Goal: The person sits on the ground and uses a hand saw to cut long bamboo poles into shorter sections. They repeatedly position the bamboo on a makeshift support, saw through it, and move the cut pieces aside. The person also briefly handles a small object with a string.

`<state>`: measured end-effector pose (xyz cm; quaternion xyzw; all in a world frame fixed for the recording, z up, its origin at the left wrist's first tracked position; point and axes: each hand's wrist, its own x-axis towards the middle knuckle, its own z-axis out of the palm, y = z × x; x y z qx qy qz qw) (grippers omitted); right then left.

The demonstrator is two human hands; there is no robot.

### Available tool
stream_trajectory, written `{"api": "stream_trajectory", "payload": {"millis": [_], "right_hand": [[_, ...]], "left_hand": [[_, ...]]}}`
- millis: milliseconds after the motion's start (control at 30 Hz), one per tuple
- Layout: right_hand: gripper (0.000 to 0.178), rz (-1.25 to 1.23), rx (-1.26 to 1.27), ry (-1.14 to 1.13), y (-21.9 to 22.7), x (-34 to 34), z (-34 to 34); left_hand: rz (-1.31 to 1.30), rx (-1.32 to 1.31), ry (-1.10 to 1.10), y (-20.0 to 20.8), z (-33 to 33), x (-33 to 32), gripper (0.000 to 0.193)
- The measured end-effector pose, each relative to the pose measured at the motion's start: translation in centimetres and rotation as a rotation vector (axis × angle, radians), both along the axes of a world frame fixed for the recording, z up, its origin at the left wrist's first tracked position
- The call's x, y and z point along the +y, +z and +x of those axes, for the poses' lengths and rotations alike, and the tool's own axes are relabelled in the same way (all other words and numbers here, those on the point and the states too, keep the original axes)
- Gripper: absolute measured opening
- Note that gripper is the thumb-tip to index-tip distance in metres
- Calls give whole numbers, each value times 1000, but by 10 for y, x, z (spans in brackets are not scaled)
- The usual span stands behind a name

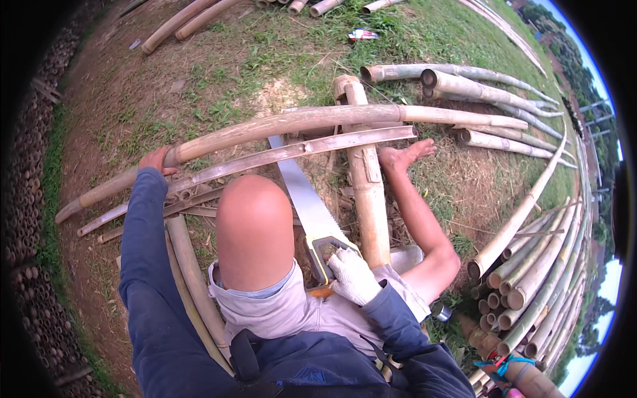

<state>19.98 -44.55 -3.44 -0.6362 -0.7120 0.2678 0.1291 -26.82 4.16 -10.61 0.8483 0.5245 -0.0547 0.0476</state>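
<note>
A long bamboo pole [285, 124] lies crosswise in front of me. My bare left hand [155, 161] grips it toward its left end. In a white work glove, my right hand [353, 276] is closed around the black and yellow handle of a handsaw [302, 192]. The saw blade points away from me and passes beneath a split bamboo length [255, 158], which lies on the near side of the pole. The blade's far end comes up to the pole; whether its teeth touch it I cannot tell.
A thick bamboo post [366, 192] runs under the pole, right of the saw. My bent knee [254, 212] is left of the blade; my bare foot [406, 156] is beside the post. Stacked bamboo poles [531, 265] lie at the right, others [464, 86] at the far right.
</note>
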Motion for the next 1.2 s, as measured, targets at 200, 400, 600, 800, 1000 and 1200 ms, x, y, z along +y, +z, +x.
{"api": "stream_trajectory", "payload": {"millis": [200, 400, 600, 800, 1000, 1200], "right_hand": [[38, -94, 480, -445, 70, -54, 18], [43, -248, 641, -716, 123, -118, 53], [58, -184, 679, -835, 178, -181, 70], [52, -39, 839, -627, 172, -255, 97], [66, 237, 1164, -455, 140, -298, 109], [76, 281, 1405, -509, 116, -237, 109]], "left_hand": [[-13, 394, 266, 28, -53, 1, 109], [43, -284, -320, 37, 113, -30, 96], [-132, -227, -289, 42, 318, -81, 97], [56, -261, -352, 34, 309, -86, 92], [252, -291, -392, 4, 255, -74, 85], [382, -252, -360, -3, 192, -50, 82]]}}
